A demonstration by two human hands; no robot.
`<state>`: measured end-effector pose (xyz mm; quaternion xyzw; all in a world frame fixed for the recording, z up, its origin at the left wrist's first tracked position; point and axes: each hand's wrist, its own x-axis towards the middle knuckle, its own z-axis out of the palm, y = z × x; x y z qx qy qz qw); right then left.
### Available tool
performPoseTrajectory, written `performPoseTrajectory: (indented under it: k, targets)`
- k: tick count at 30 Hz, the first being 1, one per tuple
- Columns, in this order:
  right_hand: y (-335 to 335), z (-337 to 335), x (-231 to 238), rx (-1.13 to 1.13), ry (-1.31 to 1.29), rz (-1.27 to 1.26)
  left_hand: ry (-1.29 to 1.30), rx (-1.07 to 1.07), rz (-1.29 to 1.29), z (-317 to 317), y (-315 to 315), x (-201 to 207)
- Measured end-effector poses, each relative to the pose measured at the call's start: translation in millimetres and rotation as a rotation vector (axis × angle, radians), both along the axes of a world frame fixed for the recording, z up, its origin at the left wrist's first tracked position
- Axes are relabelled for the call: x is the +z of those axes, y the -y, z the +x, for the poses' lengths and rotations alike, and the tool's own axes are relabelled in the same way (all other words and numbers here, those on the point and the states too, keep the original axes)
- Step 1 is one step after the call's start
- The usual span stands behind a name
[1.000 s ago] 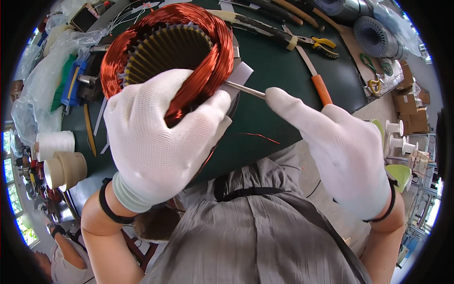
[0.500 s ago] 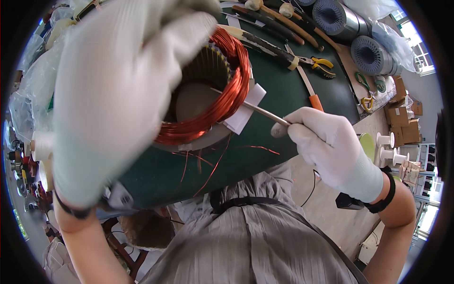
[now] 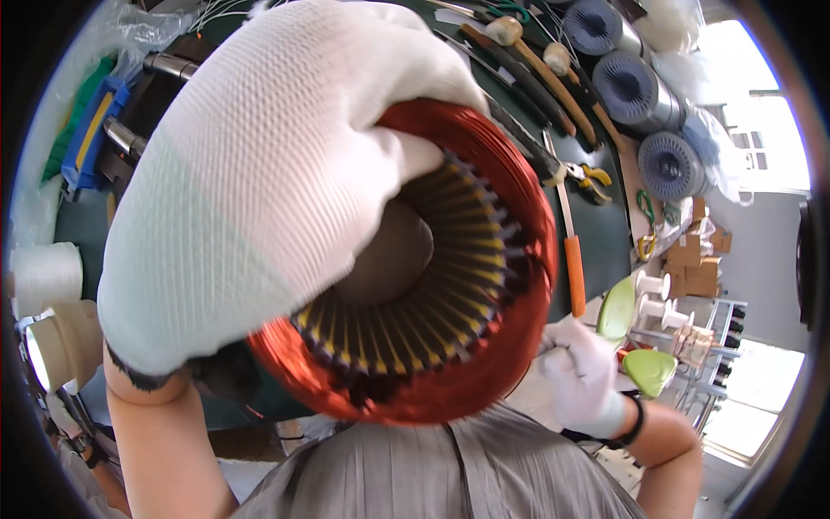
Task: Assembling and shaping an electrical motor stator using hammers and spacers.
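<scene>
My left hand [image 3: 268,164], in a white knit glove, holds a motor stator [image 3: 458,320] by its upper left side, fingers hooked over the rim into the bore. The stator is tilted up, so its slots with yellow liners show all round the opening. A thick ring of red copper winding [image 3: 529,346] encircles it. Just right of the stator is my right hand [image 3: 581,376], gloved too, with its fingers curled closed. Whatever those fingers hold, if anything, is hidden from view.
On the green table [image 3: 609,251] lie an orange-handled blade [image 3: 573,272], yellow-black pliers [image 3: 592,182] and several mallets [image 3: 546,82]. More stator cores [image 3: 671,164] line the far right. White spools [image 3: 65,346] stand at left, near a blue tool [image 3: 95,134].
The stator has been lifted off the table and tipped up close to me by my left hand. My right hand has moved down, and the metal rod it held no longer shows.
</scene>
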<state>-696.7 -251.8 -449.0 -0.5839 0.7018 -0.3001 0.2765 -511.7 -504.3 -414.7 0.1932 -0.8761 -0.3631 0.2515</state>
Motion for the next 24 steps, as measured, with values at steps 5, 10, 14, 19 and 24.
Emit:
performPoseTrajectory:
  k: [5,10,14,19,24]
  targets:
    - [3.1,-13.7,-43.9,0.095,0.100,-0.280,-0.043,-0.048,0.146,-2.0,1.2,2.9]
    - [4.6,1.0,-25.3,-0.003,0.223,-0.172,0.130,0.081,-0.421,7.3,-7.4,13.2]
    - [2.1,-8.8,-3.1,-0.009,0.252,-0.111,-0.174,0.042,-0.749,11.8,-78.5,23.3]
    - [0.2,-9.6,9.9,0.007,0.314,-0.045,-0.027,0.217,-1.147,-2.9,-117.7,-5.4]
    - [-45.6,-27.5,38.1,-0.015,-0.078,-0.032,-0.010,0.226,-1.119,10.3,-127.4,-8.5]
